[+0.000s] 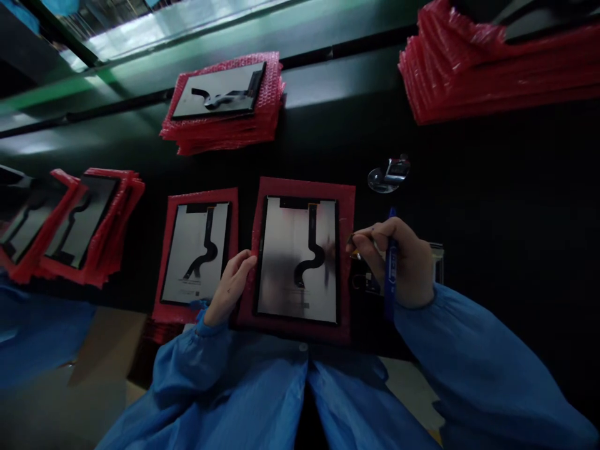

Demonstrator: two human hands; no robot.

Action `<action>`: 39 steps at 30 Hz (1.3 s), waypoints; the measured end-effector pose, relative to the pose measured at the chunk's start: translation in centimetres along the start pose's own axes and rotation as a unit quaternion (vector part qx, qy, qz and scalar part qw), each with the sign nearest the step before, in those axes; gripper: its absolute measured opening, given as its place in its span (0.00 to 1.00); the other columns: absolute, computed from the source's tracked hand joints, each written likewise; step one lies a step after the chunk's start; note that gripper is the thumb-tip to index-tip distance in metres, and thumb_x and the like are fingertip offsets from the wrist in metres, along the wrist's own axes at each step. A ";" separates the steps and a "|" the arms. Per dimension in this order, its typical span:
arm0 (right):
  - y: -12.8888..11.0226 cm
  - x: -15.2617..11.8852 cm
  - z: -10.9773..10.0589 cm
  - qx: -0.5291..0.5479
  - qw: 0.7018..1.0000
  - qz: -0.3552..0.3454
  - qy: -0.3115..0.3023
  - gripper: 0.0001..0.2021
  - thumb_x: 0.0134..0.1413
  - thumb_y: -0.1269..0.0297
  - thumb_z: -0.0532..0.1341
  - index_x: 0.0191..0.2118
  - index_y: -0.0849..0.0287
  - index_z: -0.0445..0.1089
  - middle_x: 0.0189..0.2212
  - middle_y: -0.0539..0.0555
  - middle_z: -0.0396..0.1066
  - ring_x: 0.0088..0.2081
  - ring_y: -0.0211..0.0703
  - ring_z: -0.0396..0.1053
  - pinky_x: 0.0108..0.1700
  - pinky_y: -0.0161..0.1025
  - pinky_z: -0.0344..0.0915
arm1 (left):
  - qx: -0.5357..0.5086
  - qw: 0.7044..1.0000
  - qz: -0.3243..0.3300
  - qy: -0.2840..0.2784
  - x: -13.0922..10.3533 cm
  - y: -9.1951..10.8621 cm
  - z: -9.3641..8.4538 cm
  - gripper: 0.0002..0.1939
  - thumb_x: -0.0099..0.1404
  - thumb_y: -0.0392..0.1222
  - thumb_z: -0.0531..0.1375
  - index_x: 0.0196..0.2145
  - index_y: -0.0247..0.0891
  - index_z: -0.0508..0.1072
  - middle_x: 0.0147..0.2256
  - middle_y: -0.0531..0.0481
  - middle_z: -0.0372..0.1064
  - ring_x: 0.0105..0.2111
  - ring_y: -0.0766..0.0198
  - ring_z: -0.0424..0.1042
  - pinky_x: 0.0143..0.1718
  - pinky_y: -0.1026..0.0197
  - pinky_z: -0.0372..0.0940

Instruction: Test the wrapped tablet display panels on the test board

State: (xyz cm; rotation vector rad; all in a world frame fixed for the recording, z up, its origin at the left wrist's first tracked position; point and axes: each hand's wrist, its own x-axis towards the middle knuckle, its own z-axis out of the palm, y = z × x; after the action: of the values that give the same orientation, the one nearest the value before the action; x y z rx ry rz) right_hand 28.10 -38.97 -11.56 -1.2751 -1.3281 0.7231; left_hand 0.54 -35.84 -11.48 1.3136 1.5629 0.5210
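Note:
An LCD screen panel [285, 262] with a black curved ribbon cable lies on a red bubble-wrap sheet [345, 215] in front of me. My left hand [233, 281] is closed at the left edge of this sheet, thumb and fingers close to the panel's side. On the panel's right, my right hand [398, 256] has a blue marker pen [390, 269] tucked in its grip. Its thumb and forefinger pinch something small and dark, too small to name. Another screen panel [192, 250] on red wrap lies left of my left hand.
Red-wrapped stacks with panels stand at the back [225, 134] and far left [119, 244]. A taller red bubble-wrap stack [450, 81] is at the back right. A shiny tally counter [391, 175] lies beyond my right hand. A cardboard box [110, 344] stands below the table's left edge.

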 end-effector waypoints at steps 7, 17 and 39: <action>-0.2 -0.4 -0.6 0.003 1.000 -0.005 0.002 0.17 0.62 0.60 0.64 0.27 0.52 0.57 0.27 0.50 0.74 0.27 0.45 0.75 0.27 0.42 0.70 | -0.096 0.990 0.079 -0.061 0.2 1.8 2.9 0.24 0.61 0.51 0.65 0.49 0.34 0.70 0.50 0.42 0.74 0.50 0.55 0.72 0.53 0.56 0.65; 0.9 -0.6 -1.1 -0.067 0.997 0.020 0.019 0.12 0.60 0.54 0.65 0.29 0.50 0.65 0.29 0.51 0.75 0.30 0.51 0.77 0.27 0.47 0.73 | -0.171 0.966 -0.046 0.187 -2.6 0.5 -9.9 0.27 0.54 0.52 0.70 0.49 0.39 0.74 0.37 0.48 0.79 0.31 0.59 0.76 0.28 0.62 0.70; -0.7 -3.1 16.4 -0.036 0.957 0.018 -0.288 0.48 0.66 0.58 0.56 0.73 0.58 0.16 0.73 0.69 0.41 0.73 0.59 0.44 0.70 0.61 0.51 | 0.319 0.920 0.041 0.224 -1.6 -7.1 -13.3 0.28 0.71 0.59 0.47 0.48 0.37 0.78 0.52 0.39 0.72 0.46 0.48 0.75 0.47 0.53 0.66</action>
State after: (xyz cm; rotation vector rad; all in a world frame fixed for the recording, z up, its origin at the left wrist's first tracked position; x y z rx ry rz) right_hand 11.87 -37.92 -15.25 -1.1912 -1.8112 1.1381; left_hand -14.61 -36.10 -11.01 1.8449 2.1799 0.3895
